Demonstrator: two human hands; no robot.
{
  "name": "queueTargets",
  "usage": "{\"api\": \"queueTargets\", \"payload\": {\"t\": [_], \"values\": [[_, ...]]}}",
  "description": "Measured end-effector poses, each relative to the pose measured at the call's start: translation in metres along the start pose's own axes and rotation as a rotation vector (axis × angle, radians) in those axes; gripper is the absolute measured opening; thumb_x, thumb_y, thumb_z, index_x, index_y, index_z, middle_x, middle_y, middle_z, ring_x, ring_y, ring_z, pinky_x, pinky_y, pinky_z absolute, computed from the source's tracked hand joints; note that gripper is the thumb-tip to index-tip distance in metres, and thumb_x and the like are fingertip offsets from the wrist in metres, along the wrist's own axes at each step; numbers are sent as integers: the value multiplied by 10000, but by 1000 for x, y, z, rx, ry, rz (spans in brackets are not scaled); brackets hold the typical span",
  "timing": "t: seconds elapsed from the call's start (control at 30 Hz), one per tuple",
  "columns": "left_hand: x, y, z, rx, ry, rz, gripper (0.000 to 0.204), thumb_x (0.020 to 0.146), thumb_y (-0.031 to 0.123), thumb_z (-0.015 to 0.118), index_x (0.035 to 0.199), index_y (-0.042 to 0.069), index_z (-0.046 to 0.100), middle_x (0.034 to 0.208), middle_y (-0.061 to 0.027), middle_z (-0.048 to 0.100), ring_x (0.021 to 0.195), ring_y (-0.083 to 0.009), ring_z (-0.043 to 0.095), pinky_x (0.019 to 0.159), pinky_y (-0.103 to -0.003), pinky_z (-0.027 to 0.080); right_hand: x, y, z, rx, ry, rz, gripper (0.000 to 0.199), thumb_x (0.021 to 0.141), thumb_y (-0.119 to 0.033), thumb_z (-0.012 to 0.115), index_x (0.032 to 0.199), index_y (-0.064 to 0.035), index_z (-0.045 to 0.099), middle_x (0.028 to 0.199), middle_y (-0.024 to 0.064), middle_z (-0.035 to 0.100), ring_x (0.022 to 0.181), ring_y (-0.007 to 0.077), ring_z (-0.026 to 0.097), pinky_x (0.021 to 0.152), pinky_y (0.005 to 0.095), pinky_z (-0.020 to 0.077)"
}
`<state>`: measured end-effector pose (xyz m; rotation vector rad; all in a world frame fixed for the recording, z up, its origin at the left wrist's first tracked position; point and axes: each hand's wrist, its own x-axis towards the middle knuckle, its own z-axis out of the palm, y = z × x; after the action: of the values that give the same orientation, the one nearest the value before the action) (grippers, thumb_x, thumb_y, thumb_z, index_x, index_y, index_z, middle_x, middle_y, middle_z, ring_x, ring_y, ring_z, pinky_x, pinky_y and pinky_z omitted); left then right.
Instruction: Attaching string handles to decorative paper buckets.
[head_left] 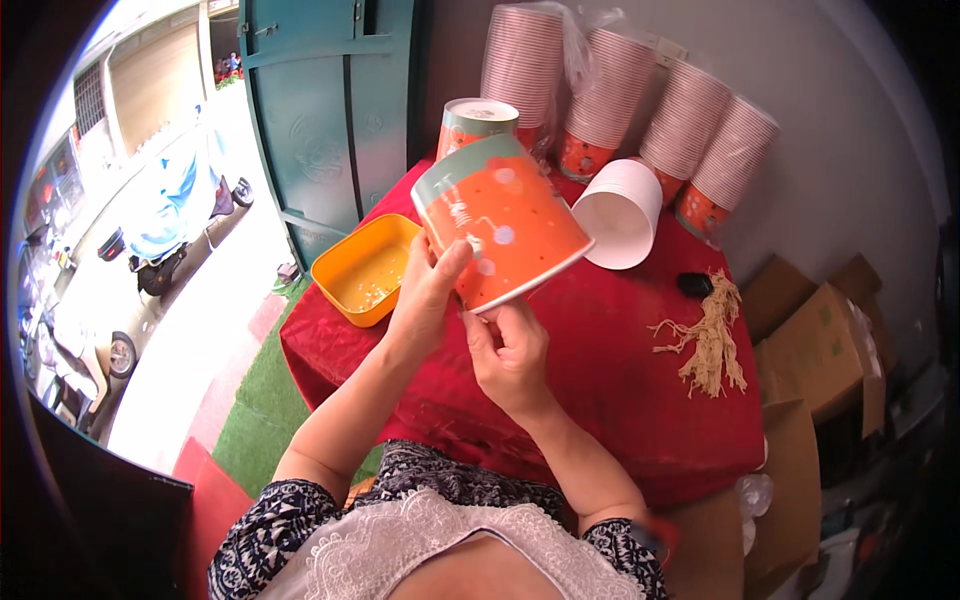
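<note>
A large orange paper bucket (510, 225) with a green band and white rim is tilted in front of me, its bottom end up and to the left, its rim low and to the right. My left hand (428, 290) grips its side, thumb on the printed wall. Against the lower rim is my right hand (510, 355), its fingers bent and closed in a pinch. What that pinch holds, if anything, is too small to tell. Just behind stands an upside-down paper bucket (480, 112). Another bucket (620, 215) lies on its side, its white inside showing.
A red-covered table (600, 400) carries a yellow plastic tub (365, 270) with small pale bits, a bundle of beige cords (712, 340) beside a small black object (694, 286), and tall stacks of buckets (685, 120) along the wall. Cardboard boxes (825, 350) stand right; a green door (330, 120) stands left.
</note>
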<state>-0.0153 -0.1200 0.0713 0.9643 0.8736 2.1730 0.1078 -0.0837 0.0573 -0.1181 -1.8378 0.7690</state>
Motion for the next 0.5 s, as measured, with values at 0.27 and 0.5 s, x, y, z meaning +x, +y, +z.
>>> {"api": "queueTargets", "payload": {"t": [0.27, 0.5], "values": [[-1, 4, 5, -81, 90, -18, 568, 850, 250, 774, 1218, 33, 399, 1085, -85, 578, 959, -144, 595, 865, -298, 496, 6, 6, 9, -264, 24, -225, 105, 835, -25, 671, 853, -25, 568, 771, 132, 553, 667, 322, 598, 546, 419, 490], [0, -3, 12, 437, 419, 323, 977, 703, 131, 873, 1423, 5, 224, 1274, -143, 461, 1141, -213, 525, 967, -337, 464, -1, 11, 8, -688, -42, -433, 242, 761, -53, 712, 684, -76, 484, 657, 78, 441, 534, 255, 533, 464, 372, 446]]}}
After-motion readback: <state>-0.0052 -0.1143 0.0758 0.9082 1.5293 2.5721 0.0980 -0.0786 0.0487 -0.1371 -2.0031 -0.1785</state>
